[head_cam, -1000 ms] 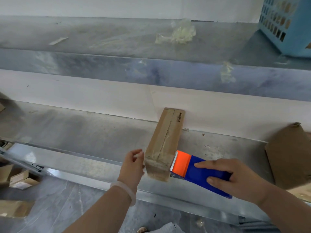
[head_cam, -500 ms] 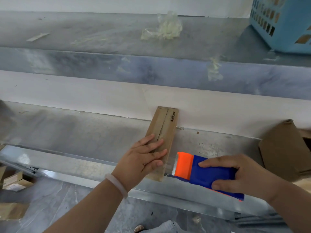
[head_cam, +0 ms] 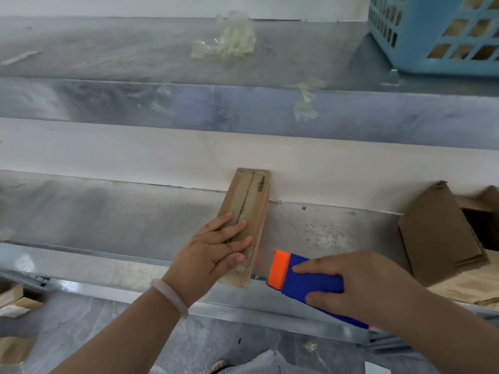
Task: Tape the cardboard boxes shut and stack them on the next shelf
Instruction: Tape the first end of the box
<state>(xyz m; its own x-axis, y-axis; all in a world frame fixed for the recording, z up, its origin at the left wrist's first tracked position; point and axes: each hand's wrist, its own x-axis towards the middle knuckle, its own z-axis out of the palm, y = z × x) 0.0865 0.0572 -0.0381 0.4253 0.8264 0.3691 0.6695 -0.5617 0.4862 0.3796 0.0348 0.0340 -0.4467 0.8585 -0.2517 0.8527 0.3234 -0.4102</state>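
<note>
Left grip, fingers spread flat, presses the cardboard box onto the shelf; just right, the right grip clasps a tape dispenser.

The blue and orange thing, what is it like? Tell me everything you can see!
It is a tape dispenser, smooth like plastic: a blue body with an orange end. The right hand grips it from above. It lies slanted over the front edge of the metal shelf, orange end pointing at the cardboard box, close but seemingly not touching.
</note>
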